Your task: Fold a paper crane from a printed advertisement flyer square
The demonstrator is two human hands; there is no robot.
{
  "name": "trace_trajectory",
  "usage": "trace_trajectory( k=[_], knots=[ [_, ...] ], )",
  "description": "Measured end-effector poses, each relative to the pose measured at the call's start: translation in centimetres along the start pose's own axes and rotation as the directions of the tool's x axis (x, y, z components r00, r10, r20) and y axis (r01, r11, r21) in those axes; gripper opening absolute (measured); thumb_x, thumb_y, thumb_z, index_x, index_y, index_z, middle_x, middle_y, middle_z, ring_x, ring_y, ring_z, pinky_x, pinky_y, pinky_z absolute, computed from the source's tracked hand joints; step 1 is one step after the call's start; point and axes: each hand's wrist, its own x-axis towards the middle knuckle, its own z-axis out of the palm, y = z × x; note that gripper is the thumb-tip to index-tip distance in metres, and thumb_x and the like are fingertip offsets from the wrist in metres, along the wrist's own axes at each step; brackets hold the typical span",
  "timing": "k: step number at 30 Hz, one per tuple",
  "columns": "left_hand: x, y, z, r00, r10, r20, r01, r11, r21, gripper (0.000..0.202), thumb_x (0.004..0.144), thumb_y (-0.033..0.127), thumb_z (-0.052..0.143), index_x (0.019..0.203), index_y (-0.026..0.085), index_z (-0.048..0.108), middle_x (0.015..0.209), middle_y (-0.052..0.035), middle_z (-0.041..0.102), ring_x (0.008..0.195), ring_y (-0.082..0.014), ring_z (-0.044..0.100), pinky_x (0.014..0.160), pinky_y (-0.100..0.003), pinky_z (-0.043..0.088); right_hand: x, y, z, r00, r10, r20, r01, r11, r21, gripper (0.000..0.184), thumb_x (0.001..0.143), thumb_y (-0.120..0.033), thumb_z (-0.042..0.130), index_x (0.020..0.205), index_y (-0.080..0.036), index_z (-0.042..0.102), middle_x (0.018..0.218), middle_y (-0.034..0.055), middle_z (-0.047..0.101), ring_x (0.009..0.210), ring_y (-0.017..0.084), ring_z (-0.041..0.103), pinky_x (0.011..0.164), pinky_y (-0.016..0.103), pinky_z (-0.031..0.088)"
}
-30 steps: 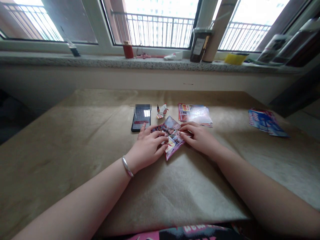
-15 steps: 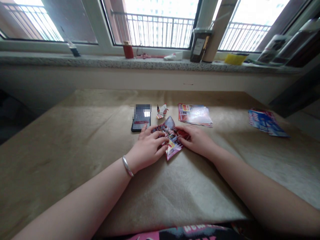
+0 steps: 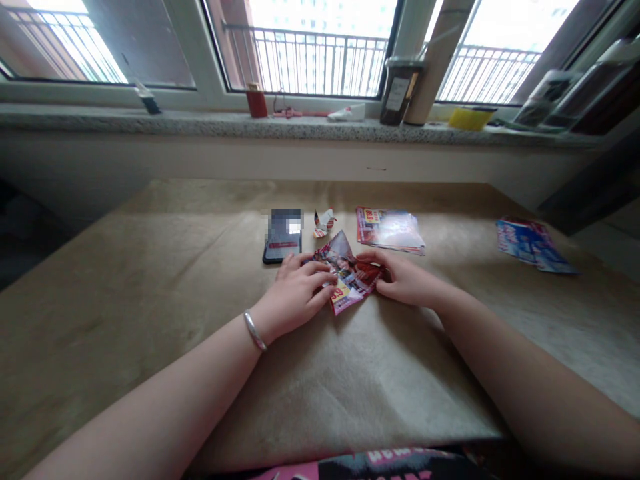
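A folded sheet of glossy printed paper (image 3: 345,267), red, purple and yellow, lies on the table between my two hands. My left hand (image 3: 303,290), with a silver bangle at the wrist, rests over the paper's left side with its fingers spread and slightly bent. The right edge of the paper is pinched between the thumb and fingers of my right hand (image 3: 400,277). Just beyond the paper stands a small folded paper figure (image 3: 324,223). A phone (image 3: 283,237) lies above my left fingertips, its screen lit and partly blurred out.
A stack of printed leaflets (image 3: 390,230) lies beyond my right hand. More blue and red leaflets (image 3: 535,245) are fanned out at the far right of the brown-covered table (image 3: 125,300). Bottles, a red container (image 3: 257,101) and a yellow item (image 3: 471,119) line the stone windowsill.
My right hand has moved slightly right, and its thumb has shifted from on top of the paper to its right edge. The paper lies somewhat more spread. My left hand has barely moved.
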Motion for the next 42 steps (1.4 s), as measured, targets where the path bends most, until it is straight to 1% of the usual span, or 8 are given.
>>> trace_trajectory(
  k=[5,9,12,17,26,33,37,42],
  knots=[
    [0.0,-0.3,0.1,1.000,0.014,-0.026,-0.014,1.000,-0.022,0.031,0.092,0.038,0.042,0.110,0.026,0.064,0.119,-0.0022,0.060,0.119,-0.0257,0.039,0.105,-0.049,0.027,-0.2,0.5,-0.7,0.995,-0.058,0.081,0.055,0.997,0.045,0.066,0.072,-0.010,0.057,0.134,-0.022,0.041,0.135,0.0064,0.050,0.122,0.021,0.050,0.104,0.041,0.041],
    [0.0,-0.3,0.3,1.000,0.003,-0.031,-0.004,1.000,-0.025,0.031,0.092,0.038,0.041,0.109,0.028,0.064,0.119,-0.0014,0.059,0.119,-0.0255,0.039,0.105,-0.049,0.028,-0.3,0.5,-1.2,0.985,-0.093,0.147,0.094,0.996,-0.002,0.068,0.071,-0.010,0.060,0.135,-0.023,0.040,0.133,0.0056,0.052,0.120,0.022,0.052,0.103,0.040,0.042],
    [0.0,-0.1,0.2,1.000,-0.003,-0.026,0.002,1.000,-0.021,0.031,0.093,0.038,0.040,0.109,0.027,0.065,0.120,-0.0010,0.059,0.119,-0.0257,0.039,0.105,-0.049,0.029,-0.2,0.4,-1.3,0.987,-0.081,0.140,0.080,0.997,0.008,0.055,0.073,-0.010,0.059,0.126,-0.024,0.049,0.126,0.0046,0.058,0.112,0.020,0.057,0.098,0.040,0.046],
    [0.1,-0.1,0.1,1.000,0.004,-0.017,-0.005,1.000,-0.021,0.032,0.093,0.037,0.040,0.109,0.027,0.065,0.120,-0.0005,0.059,0.119,-0.0258,0.039,0.104,-0.048,0.029,0.0,0.5,-1.2,0.986,-0.113,0.123,0.104,0.992,0.074,0.014,0.080,-0.019,0.057,0.092,-0.023,0.064,0.122,0.0031,0.061,0.115,0.019,0.055,0.100,0.041,0.044],
    [0.0,-0.1,0.1,1.000,-0.022,-0.007,0.022,0.999,-0.050,0.031,0.093,0.038,0.039,0.108,0.032,0.066,0.120,0.0006,0.058,0.120,-0.0253,0.036,0.105,-0.047,0.027,0.3,1.4,-1.1,0.994,-0.101,0.034,0.102,0.995,-0.019,0.012,0.083,-0.025,0.055,0.078,-0.021,0.066,0.109,0.0043,0.068,0.104,0.018,0.062,0.093,0.038,0.048],
    [0.0,0.0,-0.1,0.999,-0.037,0.030,0.039,0.998,-0.056,0.035,0.095,0.039,0.035,0.112,0.029,0.064,0.124,0.0002,0.056,0.122,-0.0245,0.035,0.107,-0.045,0.024,0.3,1.1,-0.4,0.996,-0.080,-0.037,0.079,0.996,-0.048,0.004,0.080,-0.021,0.056,0.080,-0.021,0.060,0.109,0.0040,0.067,0.097,0.017,0.063,0.081,0.033,0.052],
    [0.2,0.0,-0.2,0.999,-0.032,0.024,0.033,0.997,-0.074,0.035,0.093,0.035,0.037,0.117,0.025,0.060,0.125,-0.0022,0.056,0.121,-0.0239,0.037,0.107,-0.045,0.025,0.3,1.0,0.3,0.992,0.074,-0.102,-0.071,0.997,0.029,0.023,0.075,-0.017,0.060,0.097,-0.022,0.055,0.097,0.0048,0.067,0.080,0.016,0.064,0.073,0.032,0.054],
    [0.1,0.3,-0.5,1.000,-0.002,-0.018,0.000,0.995,-0.095,0.033,0.090,0.023,0.041,0.117,0.024,0.059,0.122,-0.0029,0.057,0.117,-0.0223,0.042,0.105,-0.043,0.030,0.4,0.9,0.6,0.980,0.168,-0.104,-0.127,0.939,0.320,0.049,0.071,-0.017,0.064,0.116,-0.022,0.044,0.107,0.0069,0.063,0.093,0.017,0.064,0.084,0.034,0.053]
  ],
)
